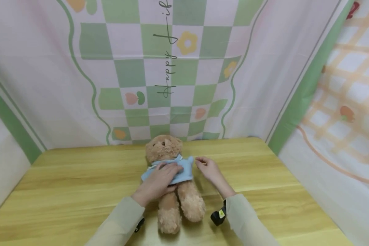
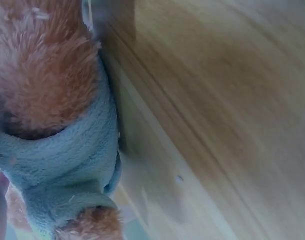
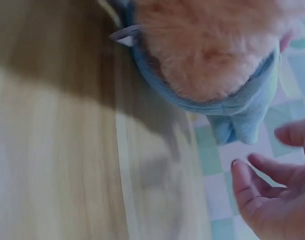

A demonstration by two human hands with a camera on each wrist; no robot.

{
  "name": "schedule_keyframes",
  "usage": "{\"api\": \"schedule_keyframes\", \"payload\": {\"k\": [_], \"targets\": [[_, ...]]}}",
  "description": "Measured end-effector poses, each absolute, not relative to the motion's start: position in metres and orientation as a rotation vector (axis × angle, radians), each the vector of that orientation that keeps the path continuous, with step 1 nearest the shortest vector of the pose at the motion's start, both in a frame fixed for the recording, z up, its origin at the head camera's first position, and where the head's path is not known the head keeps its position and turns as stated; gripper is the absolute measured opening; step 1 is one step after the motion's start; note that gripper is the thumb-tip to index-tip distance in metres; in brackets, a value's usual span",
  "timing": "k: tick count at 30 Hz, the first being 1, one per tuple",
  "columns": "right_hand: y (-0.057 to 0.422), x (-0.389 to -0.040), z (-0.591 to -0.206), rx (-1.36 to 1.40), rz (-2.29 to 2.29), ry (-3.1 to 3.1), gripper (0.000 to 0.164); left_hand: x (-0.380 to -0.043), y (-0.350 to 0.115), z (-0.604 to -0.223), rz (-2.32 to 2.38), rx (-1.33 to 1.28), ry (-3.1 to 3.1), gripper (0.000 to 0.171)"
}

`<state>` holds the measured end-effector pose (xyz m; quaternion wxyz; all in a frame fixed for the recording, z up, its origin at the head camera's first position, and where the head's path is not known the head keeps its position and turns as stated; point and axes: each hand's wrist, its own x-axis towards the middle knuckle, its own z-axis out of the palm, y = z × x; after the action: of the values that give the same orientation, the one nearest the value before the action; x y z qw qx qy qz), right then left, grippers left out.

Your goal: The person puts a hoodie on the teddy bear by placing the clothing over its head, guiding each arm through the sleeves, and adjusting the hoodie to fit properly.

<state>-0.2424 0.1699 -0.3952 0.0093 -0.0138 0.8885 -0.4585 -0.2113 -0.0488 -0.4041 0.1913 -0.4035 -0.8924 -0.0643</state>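
A brown plush teddy bear (image 1: 163, 150) in a light blue shirt (image 1: 184, 175) lies on its back, head toward the far edge. My left hand (image 1: 160, 179) rests across the shirt front, its thumb by the lower hem. Just right of the bear, my right hand (image 1: 209, 169) has loosely bent fingers with nothing between them. Its fingertips are close to a sleeve (image 3: 237, 127), apart from it in the right wrist view; no paw shows at that sleeve's end. From the other sleeve (image 2: 82, 200), brown fur pokes out in the left wrist view.
The bear lies on a wood-grain table (image 1: 80, 184). Behind the far edge hangs a checked green and white cloth (image 1: 184, 71), with more cloth at both sides. A small white tag (image 3: 125, 36) sticks out from the shirt. A black wrist device (image 1: 218, 217) sits below the right sleeve cuff.
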Motion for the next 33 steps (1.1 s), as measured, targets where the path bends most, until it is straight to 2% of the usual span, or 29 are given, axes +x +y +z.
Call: {"api": "schedule_keyframes", "payload": {"k": [4,10,15,25,33], "targets": [[0.169,-0.25,-0.398,-0.026,-1.412,2.65,0.046,-0.212,-0.047,-0.403,-0.184,-1.14,-2.499,0.062],[0.166,-0.252,-0.4,-0.104,-1.6,2.519,0.028,-0.212,-0.046,-0.402,-0.124,-1.148,-2.527,0.066],[0.166,-0.252,-0.4,-0.22,-1.649,2.498,0.024,-0.208,-0.044,-0.403,-0.068,-1.112,-2.51,0.064],[0.174,-0.25,-0.399,-0.19,-1.795,2.191,0.033,-0.204,-0.044,-0.403,-0.025,-1.03,-2.567,0.066],[0.172,-0.251,-0.396,-0.176,-1.69,2.21,0.039,-0.202,-0.051,-0.402,-0.132,-1.053,-2.632,0.067]]}}
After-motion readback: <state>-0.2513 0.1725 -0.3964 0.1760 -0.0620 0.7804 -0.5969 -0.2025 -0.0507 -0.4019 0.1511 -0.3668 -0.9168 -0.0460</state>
